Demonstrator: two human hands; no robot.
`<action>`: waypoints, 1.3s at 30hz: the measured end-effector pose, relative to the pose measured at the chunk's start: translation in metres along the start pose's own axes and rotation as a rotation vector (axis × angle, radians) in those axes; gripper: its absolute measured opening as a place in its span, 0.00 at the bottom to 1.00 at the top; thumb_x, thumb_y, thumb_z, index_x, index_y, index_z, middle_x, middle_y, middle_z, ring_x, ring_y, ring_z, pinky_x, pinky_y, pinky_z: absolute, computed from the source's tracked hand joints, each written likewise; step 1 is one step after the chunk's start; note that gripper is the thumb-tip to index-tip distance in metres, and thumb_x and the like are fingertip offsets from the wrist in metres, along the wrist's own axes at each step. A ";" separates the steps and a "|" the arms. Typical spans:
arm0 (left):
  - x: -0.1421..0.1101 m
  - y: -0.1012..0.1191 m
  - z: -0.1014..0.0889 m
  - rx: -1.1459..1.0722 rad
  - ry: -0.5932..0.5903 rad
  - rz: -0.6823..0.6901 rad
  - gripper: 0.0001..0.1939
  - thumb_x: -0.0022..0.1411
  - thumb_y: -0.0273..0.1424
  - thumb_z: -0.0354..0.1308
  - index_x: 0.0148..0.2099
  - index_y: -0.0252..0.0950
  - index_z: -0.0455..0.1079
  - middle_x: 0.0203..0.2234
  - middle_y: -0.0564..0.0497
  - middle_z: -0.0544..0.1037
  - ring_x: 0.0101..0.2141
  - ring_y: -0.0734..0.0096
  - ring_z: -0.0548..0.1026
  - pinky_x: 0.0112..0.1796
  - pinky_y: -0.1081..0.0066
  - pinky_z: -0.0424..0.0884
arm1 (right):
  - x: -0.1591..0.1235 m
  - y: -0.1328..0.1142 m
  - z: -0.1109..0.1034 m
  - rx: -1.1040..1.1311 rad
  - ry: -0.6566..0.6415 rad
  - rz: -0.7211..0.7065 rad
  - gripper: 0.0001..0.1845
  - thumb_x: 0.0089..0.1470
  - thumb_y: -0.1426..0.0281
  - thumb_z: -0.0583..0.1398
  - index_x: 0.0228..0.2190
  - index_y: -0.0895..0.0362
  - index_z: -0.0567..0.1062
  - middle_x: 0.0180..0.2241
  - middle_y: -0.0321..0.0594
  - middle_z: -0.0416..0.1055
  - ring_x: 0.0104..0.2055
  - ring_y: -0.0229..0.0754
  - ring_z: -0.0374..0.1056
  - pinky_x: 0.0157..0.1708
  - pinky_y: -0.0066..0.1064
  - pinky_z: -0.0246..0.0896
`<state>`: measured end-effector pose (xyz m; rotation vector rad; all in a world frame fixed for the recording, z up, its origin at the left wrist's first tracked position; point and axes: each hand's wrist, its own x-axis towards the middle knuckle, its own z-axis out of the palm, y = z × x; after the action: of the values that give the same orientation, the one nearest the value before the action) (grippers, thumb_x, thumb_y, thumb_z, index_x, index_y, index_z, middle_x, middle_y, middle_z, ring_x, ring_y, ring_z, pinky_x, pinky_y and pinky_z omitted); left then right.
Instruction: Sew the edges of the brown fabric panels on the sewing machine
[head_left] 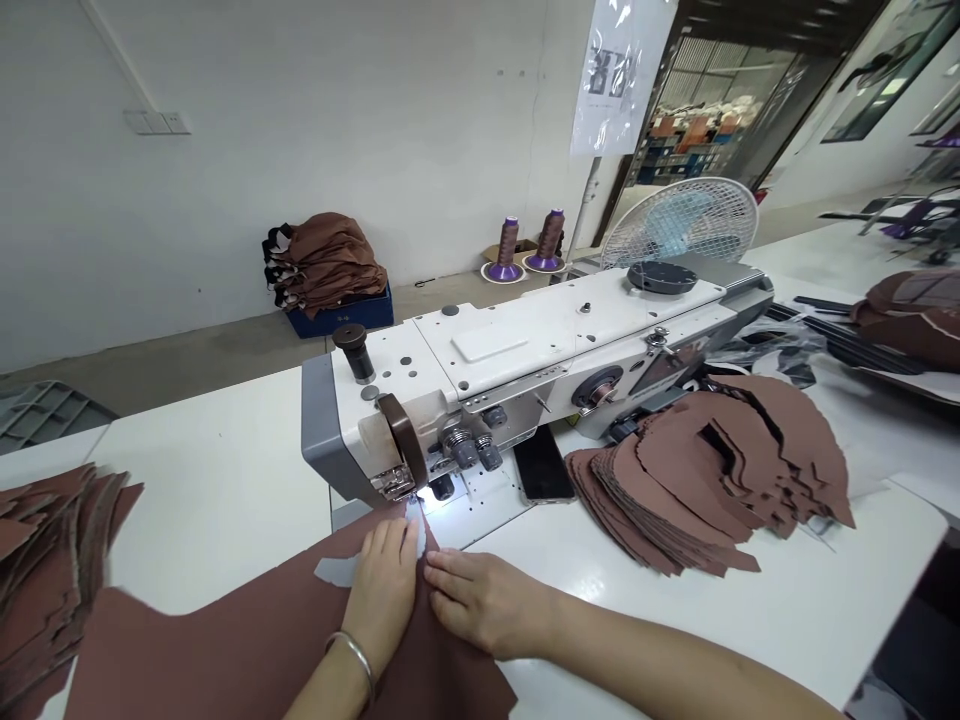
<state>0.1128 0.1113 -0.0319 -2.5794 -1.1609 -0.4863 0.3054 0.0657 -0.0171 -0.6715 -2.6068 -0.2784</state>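
A large brown cut piece (247, 640) lies on the white table in front of a white sewing machine (525, 360). My left hand (384, 590), with a bangle on the wrist, rests flat on the piece with its fingers stretched toward the lit needle area (412, 495). My right hand (480, 600) lies beside it on the piece's right edge, fingers pressed down and pointing left. A small grey patch (337, 572) shows on the brown piece by my left hand.
A fanned stack of brown cut pieces (712, 480) lies to the right of the machine, another stack (45, 560) at the left edge. A dark phone (541, 465) lies by the machine base. Thread cones (529, 245), a fan (682, 220) and a blue bin of brown material (326, 270) stand behind.
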 end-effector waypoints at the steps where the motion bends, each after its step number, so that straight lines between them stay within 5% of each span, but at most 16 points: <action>1: 0.000 0.002 -0.002 -0.001 0.007 0.014 0.16 0.60 0.16 0.45 0.48 0.29 0.67 0.34 0.45 0.71 0.35 0.63 0.68 0.36 0.63 0.70 | -0.001 -0.002 0.000 -0.004 0.010 0.004 0.11 0.59 0.74 0.53 0.38 0.67 0.73 0.48 0.55 0.71 0.54 0.50 0.65 0.59 0.40 0.56; 10: 0.004 0.000 0.004 0.007 0.019 0.077 0.16 0.60 0.15 0.45 0.49 0.25 0.64 0.33 0.44 0.70 0.35 0.61 0.67 0.36 0.62 0.70 | 0.006 0.005 0.002 -0.054 0.034 0.004 0.10 0.59 0.75 0.54 0.36 0.68 0.73 0.47 0.58 0.71 0.52 0.49 0.67 0.60 0.41 0.54; 19: 0.009 -0.024 0.006 -0.060 -0.053 0.078 0.17 0.61 0.18 0.45 0.50 0.31 0.67 0.39 0.43 0.72 0.39 0.61 0.69 0.40 0.62 0.70 | 0.007 0.004 0.010 -0.104 0.040 0.043 0.11 0.59 0.76 0.54 0.40 0.70 0.73 0.49 0.59 0.70 0.53 0.51 0.66 0.57 0.43 0.59; 28: 0.016 -0.039 0.000 -0.009 0.067 0.302 0.16 0.66 0.22 0.38 0.47 0.29 0.67 0.38 0.41 0.74 0.38 0.63 0.71 0.38 0.65 0.69 | 0.011 0.005 0.008 -0.136 0.013 0.013 0.14 0.60 0.75 0.53 0.42 0.71 0.72 0.49 0.60 0.70 0.52 0.52 0.67 0.57 0.44 0.59; 35: 0.016 -0.044 0.009 -0.074 -0.120 0.241 0.19 0.66 0.22 0.37 0.50 0.33 0.67 0.38 0.44 0.75 0.36 0.64 0.71 0.35 0.66 0.68 | 0.016 0.011 0.013 -0.154 0.021 0.009 0.14 0.59 0.75 0.53 0.42 0.72 0.72 0.48 0.61 0.70 0.51 0.54 0.68 0.57 0.47 0.58; 39: 0.018 -0.050 0.009 -0.083 -0.126 0.291 0.18 0.67 0.23 0.38 0.50 0.32 0.67 0.39 0.44 0.75 0.36 0.65 0.73 0.35 0.67 0.69 | 0.021 0.008 0.014 -0.168 0.054 0.051 0.15 0.58 0.75 0.52 0.42 0.71 0.72 0.47 0.60 0.71 0.50 0.55 0.68 0.54 0.46 0.60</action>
<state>0.0879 0.1587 -0.0275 -2.8231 -0.7940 -0.3164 0.2875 0.0853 -0.0189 -0.7754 -2.5301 -0.4967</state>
